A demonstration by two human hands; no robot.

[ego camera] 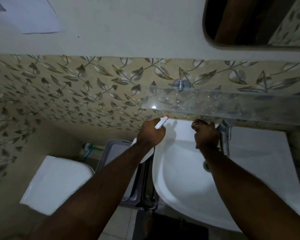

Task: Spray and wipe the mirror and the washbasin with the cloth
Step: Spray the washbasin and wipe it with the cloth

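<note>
The white washbasin (180, 181) fills the lower right. My left hand (151, 135) grips a white spray bottle (161, 123) with a red nozzle tip, held over the basin's back left corner and aimed at the tiled wall. My right hand (206, 135) is closed and pressed on the basin's back rim, just left of the tap (224, 135). A dark crumpled bit of cloth (197, 123) shows at its fingertips. The mirror (249, 23) hangs at the top right, well above both hands.
A glass shelf (215, 104) juts out from the leaf-patterned tiles just above my hands. A white toilet cistern (55, 179) stands at the lower left, and a grey plastic bin (114, 153) sits between it and the basin. The basin's drain (206, 165) lies beneath my right forearm.
</note>
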